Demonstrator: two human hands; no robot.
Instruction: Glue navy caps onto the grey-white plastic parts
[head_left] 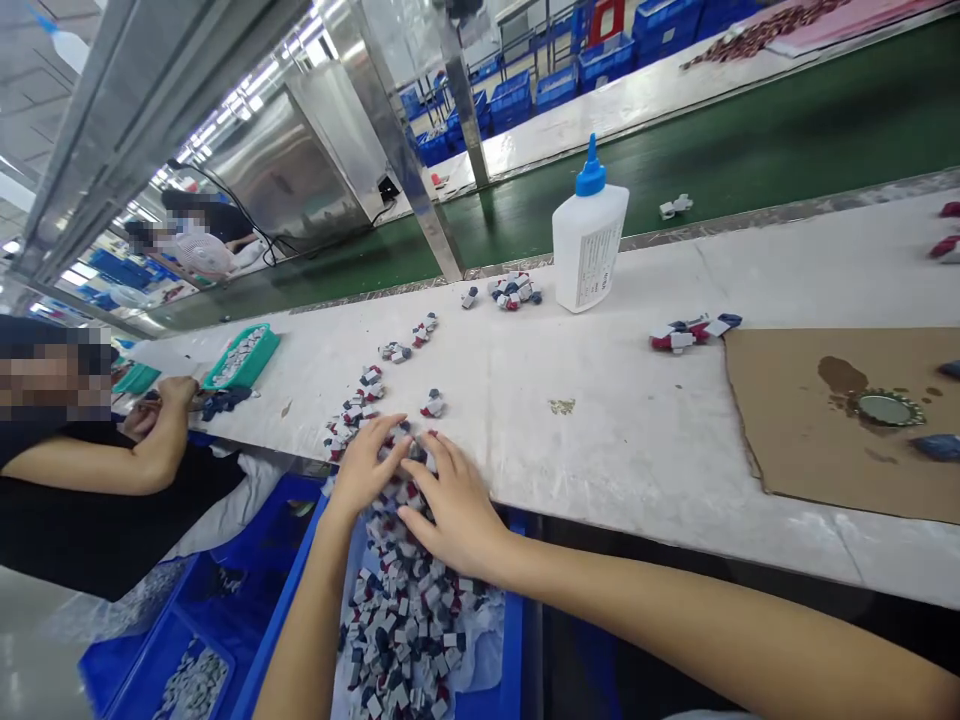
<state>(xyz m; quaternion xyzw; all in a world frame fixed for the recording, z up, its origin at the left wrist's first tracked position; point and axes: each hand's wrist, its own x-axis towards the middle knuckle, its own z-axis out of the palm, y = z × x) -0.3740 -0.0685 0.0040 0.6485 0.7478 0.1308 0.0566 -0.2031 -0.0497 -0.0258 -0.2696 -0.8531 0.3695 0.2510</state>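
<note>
My left hand point(366, 468) and my right hand point(459, 512) are side by side at the table's front edge, fingers stretched out and apart. Between and beneath them lie small white, navy and dark red plastic-looking pieces, partly hidden by my fingers. Below, a blue crate point(513, 640) lined with a pale sheet holds a heap of the same pieces point(405, 610). A loose trail of pieces point(360, 405) runs along the table to the left of my hands. One single piece point(433, 403) rests just beyond my right fingertips.
A white bottle with a blue nozzle point(591, 240) stands near the green conveyor belt point(517, 225). Cardboard point(810, 440) with a metal cap point(889, 408) lies at right. At left a co-worker point(97, 460) sits by a teal basket point(259, 358); blue crates point(135, 665) stand below.
</note>
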